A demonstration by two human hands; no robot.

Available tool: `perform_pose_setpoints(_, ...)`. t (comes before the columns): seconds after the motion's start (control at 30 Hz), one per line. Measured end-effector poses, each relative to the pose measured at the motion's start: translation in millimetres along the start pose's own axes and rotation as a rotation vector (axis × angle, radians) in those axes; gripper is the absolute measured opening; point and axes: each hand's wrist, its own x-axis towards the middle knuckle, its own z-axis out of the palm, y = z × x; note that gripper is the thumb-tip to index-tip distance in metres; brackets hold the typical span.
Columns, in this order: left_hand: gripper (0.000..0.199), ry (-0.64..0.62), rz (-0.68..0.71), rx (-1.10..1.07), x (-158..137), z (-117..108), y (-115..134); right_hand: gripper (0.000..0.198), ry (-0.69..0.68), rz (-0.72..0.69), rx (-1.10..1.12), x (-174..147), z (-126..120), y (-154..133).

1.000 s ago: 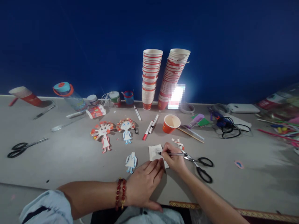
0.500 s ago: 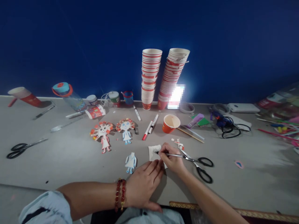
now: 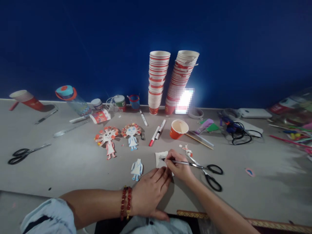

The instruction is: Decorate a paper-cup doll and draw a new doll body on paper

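My right hand [image 3: 179,166] pinches a slim pen [image 3: 181,162], its tip on a small white piece of paper [image 3: 160,156] that bears faint lines. Lying flat with fingers stretched out, my left hand [image 3: 152,187] presses on the paper's lower edge. The paper's middle is partly hidden under both hands. Left of them is a headless paper doll cutout [image 3: 136,169] with blue outlines. Black-handled scissors [image 3: 211,177] lie just beyond my right hand, beside some paper scraps [image 3: 187,150].
Two paper dolls, one red [image 3: 110,146] and one blue [image 3: 132,136], lie farther left. Two markers [image 3: 157,133] and an orange paper cup [image 3: 179,130] are ahead. Tall cup stacks [image 3: 158,81] stand at the wall. More scissors [image 3: 24,154] lie far left.
The pen tip has shifted very slightly on the paper. Both hands keep nearly the same place, and the whole view has moved a little.
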Motion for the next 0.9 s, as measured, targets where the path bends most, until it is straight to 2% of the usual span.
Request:
perform_pose_setpoints(0.37, 0.103, -0.016, 0.000, -0.017, -0.5, 0.4, -0.2, 0.008, -0.015, 0.034, 0.000, -0.1, -0.1, -0.3)
perform_pose_setpoints(0.9, 0.102, -0.002, -0.005, -0.036, -0.5, -0.9, -0.4, 0.009, -0.010, 0.008, -0.019, 0.4, 0.2, 0.0)
